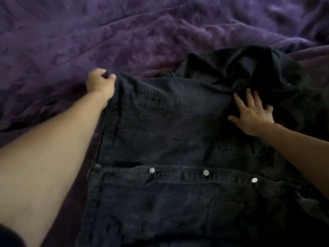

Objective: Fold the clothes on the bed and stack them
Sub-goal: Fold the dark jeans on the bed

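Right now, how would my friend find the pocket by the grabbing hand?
On the purple bedspread lies a dark denim jacket. The left hand grips its far left corner; just right of that hand is the pocket, a narrow stitched slit, unlike the wide patch pocket partly under the flat right hand.

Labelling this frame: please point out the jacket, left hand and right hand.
jacket (pixel 169 132): head view, on the front panel between the pockets.
left hand (pixel 100 82): head view, on the back of the hand.
right hand (pixel 252 116): head view, on the back of the hand.
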A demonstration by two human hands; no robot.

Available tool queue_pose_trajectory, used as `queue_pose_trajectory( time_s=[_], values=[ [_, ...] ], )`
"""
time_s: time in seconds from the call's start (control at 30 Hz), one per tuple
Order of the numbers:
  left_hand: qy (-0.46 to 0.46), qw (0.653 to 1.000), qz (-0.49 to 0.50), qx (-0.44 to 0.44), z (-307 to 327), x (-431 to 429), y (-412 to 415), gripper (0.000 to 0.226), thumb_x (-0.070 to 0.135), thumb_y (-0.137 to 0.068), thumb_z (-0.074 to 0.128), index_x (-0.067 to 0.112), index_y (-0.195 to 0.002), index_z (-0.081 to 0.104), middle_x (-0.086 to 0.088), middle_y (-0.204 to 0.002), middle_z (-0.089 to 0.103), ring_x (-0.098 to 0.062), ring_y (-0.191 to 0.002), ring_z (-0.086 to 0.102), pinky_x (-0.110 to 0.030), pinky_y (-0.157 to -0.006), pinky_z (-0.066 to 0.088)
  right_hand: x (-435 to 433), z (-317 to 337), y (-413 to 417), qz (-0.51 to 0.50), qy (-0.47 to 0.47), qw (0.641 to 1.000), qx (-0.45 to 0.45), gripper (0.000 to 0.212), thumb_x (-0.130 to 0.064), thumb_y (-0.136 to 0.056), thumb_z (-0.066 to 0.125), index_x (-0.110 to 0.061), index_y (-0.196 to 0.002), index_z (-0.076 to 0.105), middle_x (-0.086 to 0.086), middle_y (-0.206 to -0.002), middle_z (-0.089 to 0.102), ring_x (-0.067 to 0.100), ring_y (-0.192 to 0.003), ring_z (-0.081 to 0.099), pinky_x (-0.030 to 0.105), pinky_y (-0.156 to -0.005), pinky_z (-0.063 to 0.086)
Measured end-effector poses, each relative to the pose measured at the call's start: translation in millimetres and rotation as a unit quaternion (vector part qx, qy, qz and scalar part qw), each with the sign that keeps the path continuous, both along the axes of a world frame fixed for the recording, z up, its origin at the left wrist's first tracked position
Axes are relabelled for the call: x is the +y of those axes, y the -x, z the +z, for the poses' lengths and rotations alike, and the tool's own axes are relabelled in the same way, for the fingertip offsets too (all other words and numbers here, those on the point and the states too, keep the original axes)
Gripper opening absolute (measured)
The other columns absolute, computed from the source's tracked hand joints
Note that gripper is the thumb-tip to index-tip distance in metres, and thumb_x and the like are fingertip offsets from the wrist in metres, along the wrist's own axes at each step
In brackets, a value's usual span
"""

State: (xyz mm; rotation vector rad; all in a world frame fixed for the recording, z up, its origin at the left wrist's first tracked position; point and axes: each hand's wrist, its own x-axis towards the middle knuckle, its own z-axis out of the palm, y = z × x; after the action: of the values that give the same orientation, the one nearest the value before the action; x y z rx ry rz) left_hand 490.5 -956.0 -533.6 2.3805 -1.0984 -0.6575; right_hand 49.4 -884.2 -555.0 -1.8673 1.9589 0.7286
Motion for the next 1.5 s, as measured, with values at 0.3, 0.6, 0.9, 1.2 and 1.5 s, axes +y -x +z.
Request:
queue_pose_trajectory(
  time_s=[0.3,0.6,0.9,1.2,1.5],
  values=[
    [-0.111,0.991,-0.076,-0.018,39,226,16,0.080,0.063,-0.080,0.060,0.023,-0.144,0.033,-0.006,-0.145,0.040,-0.028,-0.133,0.038,-0.048,-0.107,0.033,27,36,-15,0.020,0.053,0.997,-0.058,0.079,-0.044,-0.087,0.060,-0.026,-0.152,0.018,0.010,-0.161,0.007,0.030,-0.147,0.007,0.055,-0.109,0.026],
    [-0.262,0.964,0.034,0.033,37,351,-12,0.106,0.053,-0.069,0.078,0.022,-0.150,0.018,-0.008,-0.149,0.038,-0.031,-0.134,0.039,-0.050,-0.105,0.039,291,38,-27,0.108,0.076,0.976,-0.175,0.058,-0.043,-0.077,0.063,-0.020,-0.130,0.058,0.014,-0.144,0.046,0.033,-0.133,0.044,0.049,-0.093,0.047],
    [-0.286,0.955,0.021,0.081,55,467,-13,0.036,0.030,-0.083,0.072,0.008,-0.110,0.064,-0.006,-0.114,0.065,-0.029,-0.103,0.060,-0.040,-0.091,0.050,398,68,-22,0.185,0.019,0.959,-0.212,0.038,-0.046,-0.067,0.047,-0.032,-0.097,0.066,-0.006,-0.072,0.063,0.018,-0.065,0.066,0.036,-0.058,0.049],
    [-0.253,0.951,-0.013,-0.177,93,534,-49,0.032,0.017,-0.074,0.077,0.011,-0.103,0.063,-0.020,-0.110,0.055,-0.042,-0.104,0.053,-0.048,-0.077,0.048,451,90,-1,0.056,0.002,0.996,-0.073,0.056,-0.043,-0.067,0.058,-0.027,-0.120,0.063,0.000,-0.112,0.063,0.027,-0.107,0.057,0.042,-0.088,0.041],
    [-0.281,0.839,-0.425,-0.192,48,555,13,0.044,0.040,-0.081,0.067,0.033,-0.123,0.058,0.006,-0.126,0.048,-0.020,-0.119,0.044,-0.036,-0.093,0.036,471,91,7,-0.022,0.054,0.997,-0.055,0.028,-0.032,-0.090,0.054,-0.026,-0.115,0.066,-0.002,-0.115,0.065,0.025,-0.113,0.054,0.040,-0.089,0.036]
  ],
)
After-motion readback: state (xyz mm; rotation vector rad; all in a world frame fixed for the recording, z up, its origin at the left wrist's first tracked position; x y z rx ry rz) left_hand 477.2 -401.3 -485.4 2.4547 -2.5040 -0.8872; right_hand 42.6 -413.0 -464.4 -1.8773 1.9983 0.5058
